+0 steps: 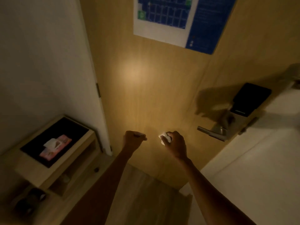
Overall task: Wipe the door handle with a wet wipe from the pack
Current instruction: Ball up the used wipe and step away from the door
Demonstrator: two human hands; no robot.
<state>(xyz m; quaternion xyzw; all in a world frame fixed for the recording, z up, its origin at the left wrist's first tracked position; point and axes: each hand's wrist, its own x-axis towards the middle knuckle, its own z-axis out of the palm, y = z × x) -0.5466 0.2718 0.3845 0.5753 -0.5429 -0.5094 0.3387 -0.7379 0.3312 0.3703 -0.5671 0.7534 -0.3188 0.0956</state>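
- We hold both bare forearms out toward a pale wood-grain door, smooth and matte, with a warm pool of light glowing near its centre.
- Our right hand has its fingers curled tight around a crumpled white wet wipe, soft and bunched, a lump of it poking out at the hand's ten o'clock.
- Our left hand is balled into a loose fist, fingers folded together on nothing we can see, near the right hand but apart from it.
- The door handle, a brushed-metal lever with a flat, straight bar, sits at three o'clock from the right hand, clear of the wipe and untouched.
- Just above the lever, at its one o'clock, a glossy black rectangular lock plate is fixed to the door.
- The pack of wipes, a soft pink pouch with a white sheet puffing from its top, lies at nine o'clock from our left hand, well apart from it.
- The pack rests on a dark, flat inset panel in the top of a boxy light-wood cabinet with open shelves beneath.
- A blue-and-white printed floor plan, flat and rectangular, hangs on the door at twelve o'clock.
- A plain white wall flanks the door at ten o'clock.
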